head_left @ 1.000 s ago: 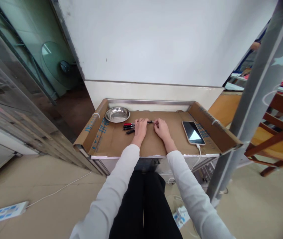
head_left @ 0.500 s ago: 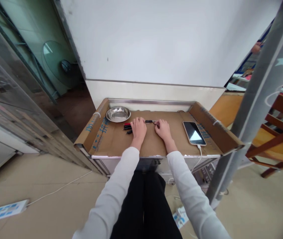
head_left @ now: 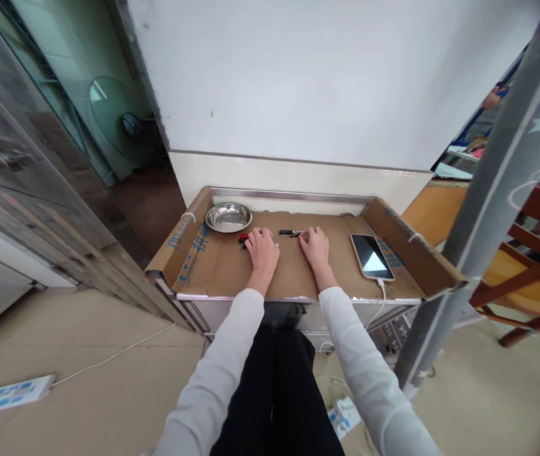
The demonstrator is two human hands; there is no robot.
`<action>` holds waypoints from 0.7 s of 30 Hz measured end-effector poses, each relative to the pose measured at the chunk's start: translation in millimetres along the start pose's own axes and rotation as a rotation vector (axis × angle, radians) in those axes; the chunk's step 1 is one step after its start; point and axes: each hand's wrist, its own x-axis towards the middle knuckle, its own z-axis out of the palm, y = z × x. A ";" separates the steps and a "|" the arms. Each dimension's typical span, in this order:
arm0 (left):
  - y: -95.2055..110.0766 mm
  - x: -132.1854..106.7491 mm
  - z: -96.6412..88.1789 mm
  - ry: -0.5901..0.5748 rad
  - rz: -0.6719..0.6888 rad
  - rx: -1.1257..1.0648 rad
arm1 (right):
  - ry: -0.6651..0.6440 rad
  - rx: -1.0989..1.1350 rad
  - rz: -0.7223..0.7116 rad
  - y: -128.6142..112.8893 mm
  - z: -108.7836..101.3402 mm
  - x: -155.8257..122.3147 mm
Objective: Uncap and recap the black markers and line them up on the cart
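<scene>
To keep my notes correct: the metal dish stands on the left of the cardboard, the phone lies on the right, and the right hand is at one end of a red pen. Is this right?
Not quite: the pen by the right hand is black, not red, as the head view shows. The metal dish on the left and phone on the right are correct.

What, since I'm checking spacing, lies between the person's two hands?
In the head view, a black pen on cardboard, its end at the right hand.
</scene>
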 end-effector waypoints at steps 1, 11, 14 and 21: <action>-0.9 -2.1 -1.6 0.012 -0.015 0.005 | 0.005 0.008 0.005 -0.3 -0.5 -0.6; -7.0 -34.3 -17.7 -0.026 0.080 0.072 | 0.027 0.225 0.031 -4.1 -5.3 -2.8; -5.5 -32.4 -17.8 -0.055 0.081 0.085 | -0.015 0.449 -0.016 -4.6 -4.4 -3.0; -5.8 -25.4 -13.6 -0.182 0.153 -0.005 | -0.164 0.786 0.024 -7.5 -7.3 -5.0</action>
